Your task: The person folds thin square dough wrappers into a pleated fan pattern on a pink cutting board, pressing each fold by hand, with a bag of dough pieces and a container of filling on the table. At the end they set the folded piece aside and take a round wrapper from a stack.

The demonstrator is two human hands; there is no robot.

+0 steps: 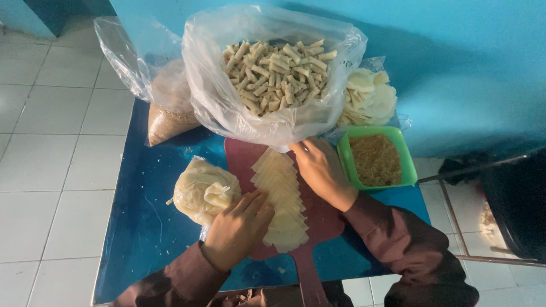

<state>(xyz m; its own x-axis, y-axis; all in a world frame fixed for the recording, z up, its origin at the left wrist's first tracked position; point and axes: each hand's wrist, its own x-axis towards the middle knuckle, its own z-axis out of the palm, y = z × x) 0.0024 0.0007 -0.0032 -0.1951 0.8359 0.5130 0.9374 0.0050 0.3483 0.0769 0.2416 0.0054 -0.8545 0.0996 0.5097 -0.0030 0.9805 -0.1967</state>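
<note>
A row of thin pale square wrappers (282,199) lies overlapped on a dark red cutting board (327,222). My left hand (242,227) rests flat with its fingers on the near left part of the row. My right hand (321,170) sits at the far right end of the row, fingers curled near the bottom of a big clear bag of short pale stick pieces (276,74). What its fingertips pinch is hidden. A knotted clear bag of pale filling (202,190) lies just left of my left hand.
The blue table (148,227) also holds a green square tub of brown crumbs (375,159), a stack of round pale wrappers (369,99) and a bag of brown crumbs (165,113). White floor tiles lie left; a blue wall stands behind.
</note>
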